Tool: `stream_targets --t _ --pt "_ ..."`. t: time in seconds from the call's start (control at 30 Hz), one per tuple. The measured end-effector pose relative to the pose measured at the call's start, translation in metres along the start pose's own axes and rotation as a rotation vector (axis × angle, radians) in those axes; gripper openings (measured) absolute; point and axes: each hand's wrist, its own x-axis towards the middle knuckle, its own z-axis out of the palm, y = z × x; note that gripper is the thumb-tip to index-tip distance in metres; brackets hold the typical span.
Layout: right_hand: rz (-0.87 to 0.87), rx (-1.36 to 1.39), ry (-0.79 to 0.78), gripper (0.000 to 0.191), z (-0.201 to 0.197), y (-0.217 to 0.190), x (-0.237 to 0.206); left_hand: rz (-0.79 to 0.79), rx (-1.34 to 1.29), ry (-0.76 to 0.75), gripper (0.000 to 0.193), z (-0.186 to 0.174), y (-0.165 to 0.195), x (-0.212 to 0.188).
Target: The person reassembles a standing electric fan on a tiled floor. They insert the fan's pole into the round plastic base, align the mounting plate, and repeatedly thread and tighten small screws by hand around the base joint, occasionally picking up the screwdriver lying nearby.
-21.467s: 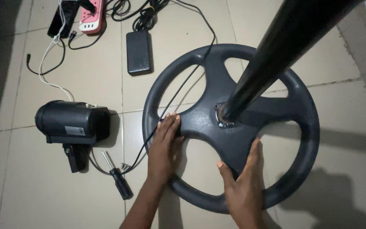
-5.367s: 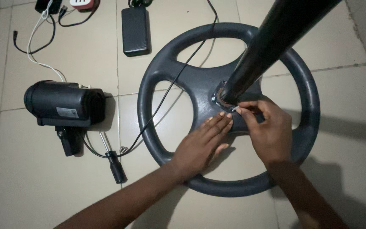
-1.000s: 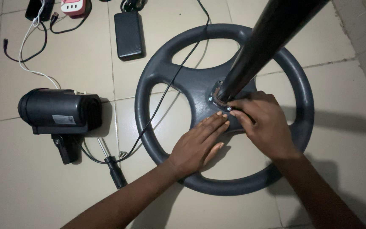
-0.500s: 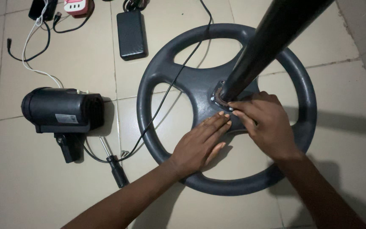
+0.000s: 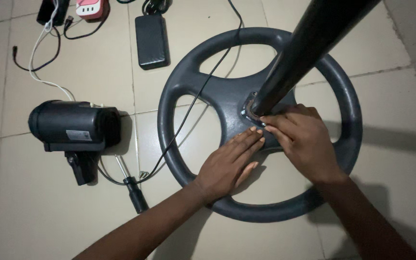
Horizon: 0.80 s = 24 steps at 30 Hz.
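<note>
A dark grey wheel-shaped stand base [image 5: 266,214] lies flat on the tiled floor. A thick black pole [image 5: 309,43] rises from a metal collar [image 5: 249,110] at its hub. My left hand [image 5: 229,163] lies flat, palm down, on the lower spoke, fingertips just short of the collar. My right hand [image 5: 302,139] sits at the foot of the pole with its fingertips bunched against the collar's edge. Whatever they pinch is hidden.
Left of the base lies a black cylindrical lamp head [image 5: 73,125], with a black-handled screwdriver [image 5: 131,185] beside it. A black power adapter [image 5: 151,33], a pink and white power strip [image 5: 90,7] and a white cable [image 5: 44,72] lie further away. A black cable [image 5: 193,101] crosses the base.
Both hands stay at the hub; the right fingertips shifted slightly against the collar. The camera view drifted a little.
</note>
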Motion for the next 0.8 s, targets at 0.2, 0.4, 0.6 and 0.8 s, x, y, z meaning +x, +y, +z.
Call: stream_targets --t 0.2,0.4,0.6,0.8 --pt "0.124 -0.045 -0.096 0.012 0.005 0.0023 -0.0009 -0.005 0.029 0.005 0.055 0.0054 -0.0007 0.001" --pt "0.169 0.023 -0.111 0.019 0.0017 0.0019 -0.0014 -0.014 0.008 -0.033 0.056 0.004 -0.0002 -0.0002" --pt "0.164 0.021 -0.12 0.017 0.0022 0.0004 0.0001 -0.02 0.019 -0.046 0.056 0.0044 -0.001 0.0016" --pt "0.158 0.019 -0.097 0.02 0.0 0.0028 -0.0024 -0.018 -0.008 -0.034 0.056 0.0032 -0.0005 0.0012"
